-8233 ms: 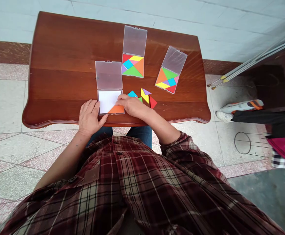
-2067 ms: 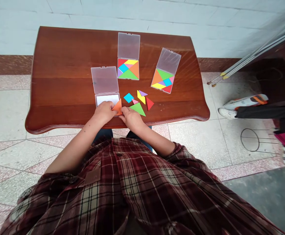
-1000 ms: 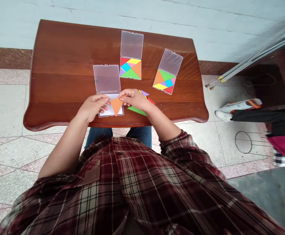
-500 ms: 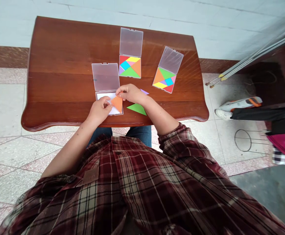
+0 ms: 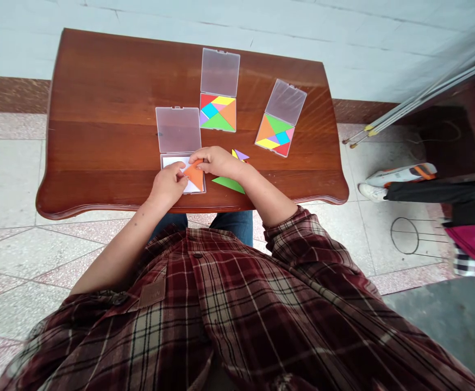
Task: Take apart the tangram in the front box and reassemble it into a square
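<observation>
An orange triangle (image 5: 195,177) lies over the white-lined tray of the nearest open clear case (image 5: 178,130), at its right side. My left hand (image 5: 169,183) pinches the triangle's left corner with thumb and fingertips. At its upper edge, my right hand (image 5: 214,162) has its fingers closed on the same triangle. Under and beside my right wrist lie a green triangle (image 5: 228,184), a purple triangle (image 5: 242,155) and a bit of a yellow piece; the rest of that group is hidden by my forearm.
Two open cases filled with coloured pieces, one at the back centre (image 5: 220,73) and one at the right (image 5: 285,103), rest on the brown wooden table (image 5: 111,98). On the far right are a person's leg (image 5: 420,191) and crutches (image 5: 408,103).
The orange triangle has come down flatter onto the case's tray, with both hands still on it. My right hand has shifted slightly, uncovering more of the purple and yellow pieces.
</observation>
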Demonstrator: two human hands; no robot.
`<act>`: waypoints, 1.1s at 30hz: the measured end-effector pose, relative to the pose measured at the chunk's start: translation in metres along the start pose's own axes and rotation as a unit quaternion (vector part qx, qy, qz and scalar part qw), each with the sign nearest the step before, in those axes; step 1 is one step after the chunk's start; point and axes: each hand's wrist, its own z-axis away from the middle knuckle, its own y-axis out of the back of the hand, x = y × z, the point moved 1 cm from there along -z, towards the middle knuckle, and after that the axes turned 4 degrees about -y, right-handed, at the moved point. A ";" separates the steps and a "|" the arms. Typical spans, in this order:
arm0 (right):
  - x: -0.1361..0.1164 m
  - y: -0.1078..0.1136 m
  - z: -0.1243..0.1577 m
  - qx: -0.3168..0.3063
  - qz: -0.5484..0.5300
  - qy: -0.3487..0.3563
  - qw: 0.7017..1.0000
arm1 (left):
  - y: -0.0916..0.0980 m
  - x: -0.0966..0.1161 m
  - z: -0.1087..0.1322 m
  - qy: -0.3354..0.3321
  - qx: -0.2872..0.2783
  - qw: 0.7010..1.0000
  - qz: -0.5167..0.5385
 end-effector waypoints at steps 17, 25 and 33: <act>-0.002 -0.008 -0.002 0.009 0.080 0.037 0.996 | 0.002 0.007 -0.004 0.012 -0.022 0.995 -0.092; -0.007 -0.007 0.007 0.059 0.116 -0.010 0.991 | 0.000 0.006 -0.003 0.016 -0.010 0.996 -0.092; -0.008 -0.008 0.009 0.055 0.132 -0.023 0.989 | 0.001 0.009 -0.003 0.020 -0.013 0.996 -0.090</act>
